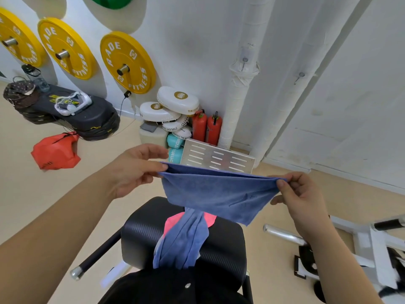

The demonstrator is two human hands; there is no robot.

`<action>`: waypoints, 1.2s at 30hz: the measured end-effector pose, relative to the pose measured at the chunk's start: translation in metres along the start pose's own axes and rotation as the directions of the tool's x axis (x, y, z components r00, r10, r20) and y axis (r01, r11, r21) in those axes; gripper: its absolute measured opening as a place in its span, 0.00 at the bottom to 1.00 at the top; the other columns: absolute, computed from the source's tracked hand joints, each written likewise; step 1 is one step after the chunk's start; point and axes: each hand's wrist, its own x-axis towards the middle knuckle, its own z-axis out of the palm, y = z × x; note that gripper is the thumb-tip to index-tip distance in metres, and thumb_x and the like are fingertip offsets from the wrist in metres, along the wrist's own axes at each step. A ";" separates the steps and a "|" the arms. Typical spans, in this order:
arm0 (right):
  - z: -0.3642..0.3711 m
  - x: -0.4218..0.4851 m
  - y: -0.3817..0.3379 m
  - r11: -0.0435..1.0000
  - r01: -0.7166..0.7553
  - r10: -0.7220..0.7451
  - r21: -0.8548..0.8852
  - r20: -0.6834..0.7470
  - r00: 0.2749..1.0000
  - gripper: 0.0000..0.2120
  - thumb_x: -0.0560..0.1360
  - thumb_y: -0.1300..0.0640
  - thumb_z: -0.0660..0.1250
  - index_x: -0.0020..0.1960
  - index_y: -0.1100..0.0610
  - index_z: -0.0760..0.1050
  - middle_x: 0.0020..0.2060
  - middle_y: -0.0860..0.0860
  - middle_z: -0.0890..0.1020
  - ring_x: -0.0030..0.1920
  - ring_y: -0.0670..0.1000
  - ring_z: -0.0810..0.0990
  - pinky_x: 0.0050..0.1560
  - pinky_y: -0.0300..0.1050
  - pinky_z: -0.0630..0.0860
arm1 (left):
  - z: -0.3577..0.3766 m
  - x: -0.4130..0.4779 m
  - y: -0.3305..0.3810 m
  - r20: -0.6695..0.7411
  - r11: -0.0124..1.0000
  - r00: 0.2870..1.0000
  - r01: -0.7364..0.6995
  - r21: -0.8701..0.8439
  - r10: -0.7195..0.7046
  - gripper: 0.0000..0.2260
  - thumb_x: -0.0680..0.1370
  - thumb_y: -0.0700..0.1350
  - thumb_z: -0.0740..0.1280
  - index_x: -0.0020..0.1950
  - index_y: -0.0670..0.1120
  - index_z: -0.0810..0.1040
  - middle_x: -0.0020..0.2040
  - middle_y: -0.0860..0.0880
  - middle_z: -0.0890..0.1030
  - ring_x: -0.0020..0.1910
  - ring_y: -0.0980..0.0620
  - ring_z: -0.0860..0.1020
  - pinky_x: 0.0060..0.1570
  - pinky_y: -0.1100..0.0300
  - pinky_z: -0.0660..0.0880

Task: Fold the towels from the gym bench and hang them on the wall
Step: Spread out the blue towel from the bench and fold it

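Left hand point(133, 170) fingers, right hand point(300, 191) fingers pinch blue towel point(219, 194) top corners, stretched above bench point(221, 244).

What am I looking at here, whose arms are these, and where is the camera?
No machine here: a person wears one camera on the head, looking forward and down. The left hand and right hand each pinch a top corner of a blue towel, stretched between them in the air. Below is a black padded gym bench, with a second blue towel lying over a pink towel. Yellow weight plates hang on the white wall behind; two small hooks sit further right.
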 end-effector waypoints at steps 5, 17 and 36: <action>0.016 0.019 -0.007 0.998 -0.048 0.049 0.051 -0.010 0.999 0.06 0.83 0.63 0.66 0.49 0.54 0.74 0.44 0.56 0.83 0.41 0.54 0.86 0.46 0.50 0.85 | -0.007 0.017 0.016 -0.030 0.999 0.999 0.041 0.035 -0.040 0.08 0.74 0.28 0.72 0.50 0.39 0.84 0.50 0.37 0.84 0.43 0.48 0.82 0.39 0.61 0.82; 0.027 -0.007 0.003 1.000 0.000 -0.006 0.031 0.186 0.983 0.10 0.74 0.58 0.76 0.52 0.46 0.84 0.48 0.52 0.87 0.53 0.54 0.86 0.57 0.50 0.82 | -0.025 0.011 -0.018 0.167 0.494 0.842 -0.448 0.745 0.513 0.07 0.72 0.38 0.78 0.45 0.49 0.85 0.41 0.55 0.82 0.41 0.59 0.78 0.42 0.70 0.71; 0.111 -0.200 0.122 0.711 -0.229 0.489 -0.665 0.234 0.841 0.03 0.79 0.50 0.72 0.51 0.42 0.83 0.54 0.32 0.81 0.56 0.41 0.81 0.62 0.44 0.77 | -0.123 -0.068 -0.232 0.392 0.381 0.909 -0.416 0.826 0.144 0.05 0.76 0.46 0.72 0.49 0.55 0.86 0.46 0.59 0.83 0.49 0.60 0.76 0.49 0.64 0.74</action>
